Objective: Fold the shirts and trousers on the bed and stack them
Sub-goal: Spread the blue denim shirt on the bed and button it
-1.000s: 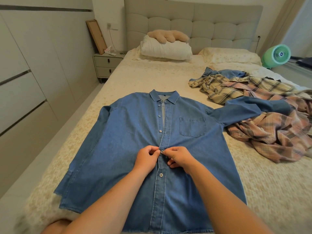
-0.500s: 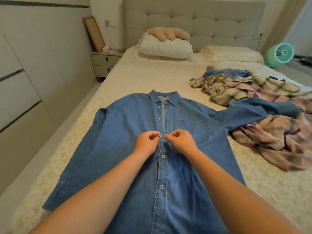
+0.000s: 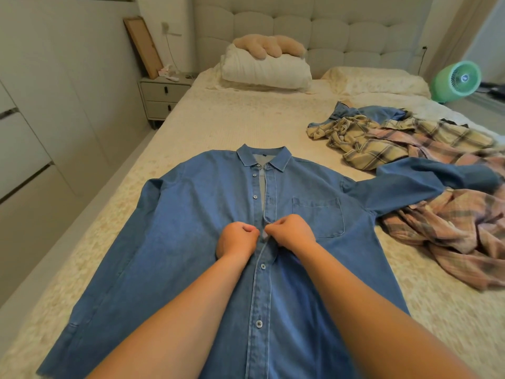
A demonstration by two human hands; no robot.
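Location: a home bedroom. A wide bed with a cream cover fills the room. At its head stands a tufted headboard, with a pillow lying in front of it. A two-drawer nightstand stands at the bed's left head corner. Wardrobe doors line the wall left of the bed. A green fan stands right of the bed.

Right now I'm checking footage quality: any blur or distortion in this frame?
Head view: hands and denim shirt sharp at centre; wide-angle bending curves the bed edges; the forearms at the bottom look soft; daylight flat, no glare.
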